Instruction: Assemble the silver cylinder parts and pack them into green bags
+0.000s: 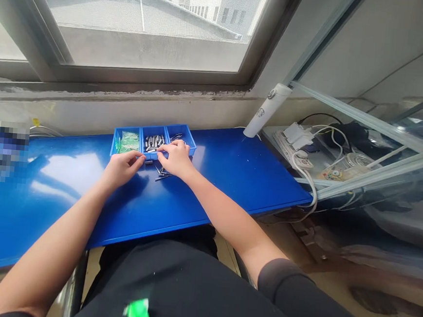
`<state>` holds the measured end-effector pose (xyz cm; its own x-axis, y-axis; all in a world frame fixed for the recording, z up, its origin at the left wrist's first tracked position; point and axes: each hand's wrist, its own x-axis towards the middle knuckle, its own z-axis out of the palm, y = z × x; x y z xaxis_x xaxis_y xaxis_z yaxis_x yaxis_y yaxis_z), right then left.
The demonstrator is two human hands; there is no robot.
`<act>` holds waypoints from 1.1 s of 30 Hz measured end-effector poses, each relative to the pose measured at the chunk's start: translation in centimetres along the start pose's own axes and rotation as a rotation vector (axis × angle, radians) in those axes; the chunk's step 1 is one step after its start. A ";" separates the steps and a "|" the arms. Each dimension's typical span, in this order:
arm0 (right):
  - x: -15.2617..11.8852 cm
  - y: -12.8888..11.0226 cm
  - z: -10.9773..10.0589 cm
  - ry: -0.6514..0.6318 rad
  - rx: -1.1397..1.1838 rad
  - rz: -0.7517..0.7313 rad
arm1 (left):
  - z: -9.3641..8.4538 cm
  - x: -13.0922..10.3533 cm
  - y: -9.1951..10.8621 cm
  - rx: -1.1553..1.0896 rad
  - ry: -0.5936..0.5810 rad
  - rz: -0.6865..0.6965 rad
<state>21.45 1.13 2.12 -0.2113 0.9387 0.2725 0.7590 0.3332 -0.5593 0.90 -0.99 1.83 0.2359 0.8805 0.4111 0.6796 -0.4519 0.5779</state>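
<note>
A blue tray [192, 142] with three compartments stands against the wall side of the blue table. Its left compartment holds green and clear packets [128, 141], the middle one short metallic and dark cylinders [154, 141], the right one thin dark pieces [176, 136]. My left hand [123, 167] is at the tray's front left, thumb and forefinger pinched together; anything between them is too small to name. My right hand [175, 157] is over the front of the middle and right compartments, its fingertips closed at a small piece I cannot make out. Thin metal pins [162, 175] lie just below it.
A white bottle [267, 111] stands at the table's back right edge. Beyond it are a power strip [296, 148], white chargers and cables beside a metal-framed rack. A blurred item [3, 147] lies at the far left.
</note>
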 end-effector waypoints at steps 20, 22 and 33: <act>0.0 0.4 0.4 0.011 -0.004 -0.019 | 0.1 -0.1 -0.1 0.009 -0.018 -0.013; 0.0 0.4 0.4 0.014 -0.004 -0.017 | 0.1 -0.1 -0.1 0.007 -0.013 -0.013; 0.0 0.5 0.4 0.014 -0.008 -0.022 | -0.1 0.0 -0.1 0.007 0.008 0.004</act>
<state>21.55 1.36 1.59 -0.2193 0.9296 0.2962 0.7590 0.3533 -0.5470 0.74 -0.97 1.82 0.2332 0.8774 0.4193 0.6834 -0.4546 0.5713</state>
